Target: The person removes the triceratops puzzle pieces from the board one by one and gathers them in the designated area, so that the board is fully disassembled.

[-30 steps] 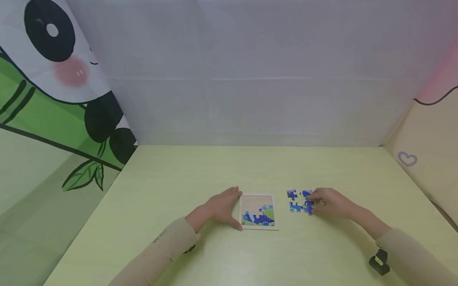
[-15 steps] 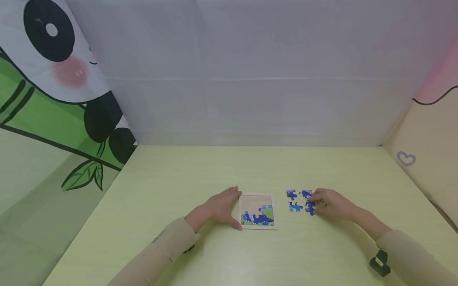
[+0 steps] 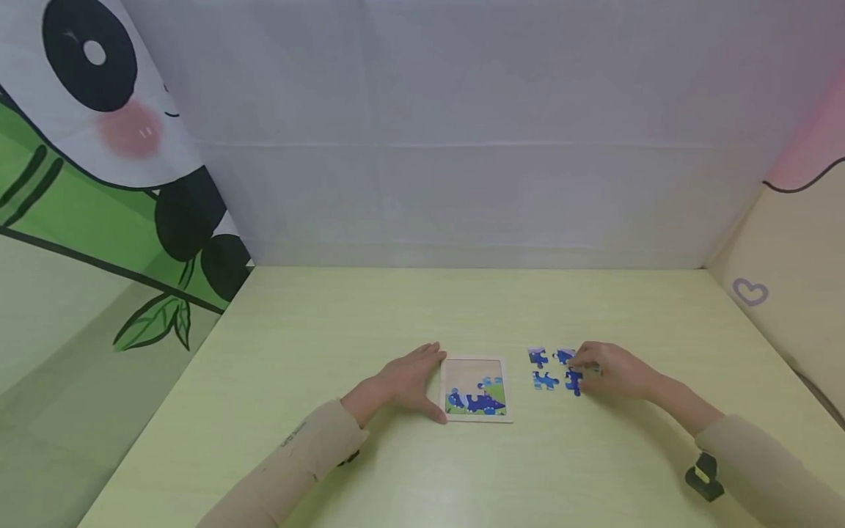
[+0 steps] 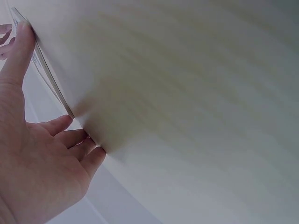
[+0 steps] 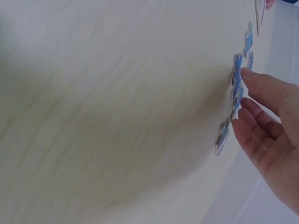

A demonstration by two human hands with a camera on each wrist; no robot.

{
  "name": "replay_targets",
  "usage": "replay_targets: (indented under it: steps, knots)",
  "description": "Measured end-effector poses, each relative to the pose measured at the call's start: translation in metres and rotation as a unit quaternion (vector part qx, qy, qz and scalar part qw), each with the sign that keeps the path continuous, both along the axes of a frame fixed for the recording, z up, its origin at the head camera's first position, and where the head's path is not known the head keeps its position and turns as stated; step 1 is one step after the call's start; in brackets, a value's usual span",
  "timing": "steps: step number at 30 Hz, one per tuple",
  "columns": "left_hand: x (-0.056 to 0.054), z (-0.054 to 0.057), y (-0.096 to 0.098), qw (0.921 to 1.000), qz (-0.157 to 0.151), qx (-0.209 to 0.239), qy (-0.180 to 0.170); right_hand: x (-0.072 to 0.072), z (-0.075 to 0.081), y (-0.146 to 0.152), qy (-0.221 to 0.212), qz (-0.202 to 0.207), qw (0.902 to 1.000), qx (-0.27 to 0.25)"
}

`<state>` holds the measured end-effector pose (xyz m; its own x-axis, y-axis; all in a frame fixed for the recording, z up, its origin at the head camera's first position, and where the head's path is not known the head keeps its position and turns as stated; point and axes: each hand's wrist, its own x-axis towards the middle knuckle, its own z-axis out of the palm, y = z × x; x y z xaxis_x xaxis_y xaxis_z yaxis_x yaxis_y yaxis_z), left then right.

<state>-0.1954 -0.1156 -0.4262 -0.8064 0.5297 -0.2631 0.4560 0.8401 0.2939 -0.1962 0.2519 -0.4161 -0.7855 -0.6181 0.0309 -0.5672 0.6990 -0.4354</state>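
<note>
Puzzle tray (image 3: 462,369) flat on worktop (image 3: 370,315): pale rim, upper part mostly bare, blue dino (image 3: 485,404) + green ground at btm. Loose blue pcs (image 3: 545,380) w/ knobbed edges just R of it. L hand (image 3: 411,380) spread wide vs tray's L edge, no grip. R hand (image 3: 615,371) half open, loosely bent at pcs, holding none.

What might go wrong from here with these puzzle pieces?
The loose pieces lie close together, so the right hand may nudge a neighbour.

In the head view that hand covers part of them, so a piece might be overlooked.

The left hand touches the frame at its left side only, so it could slide if pushed rightward.
</note>
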Motion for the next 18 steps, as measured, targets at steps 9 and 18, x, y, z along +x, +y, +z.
replay_targets:
  steps: [9, 18]
  knots:
    - [-0.001, -0.001, 0.0, 1.0, 0.003, 0.001, 0.001, -0.007, 0.004, -0.025, -0.019, -0.019, 0.9996, -0.01]
    - [0.0, 0.0, 0.0, 1.0, 0.002, 0.001, 0.0, -0.007, 0.003, -0.07, -0.039, 0.007, 0.9984, -0.04]
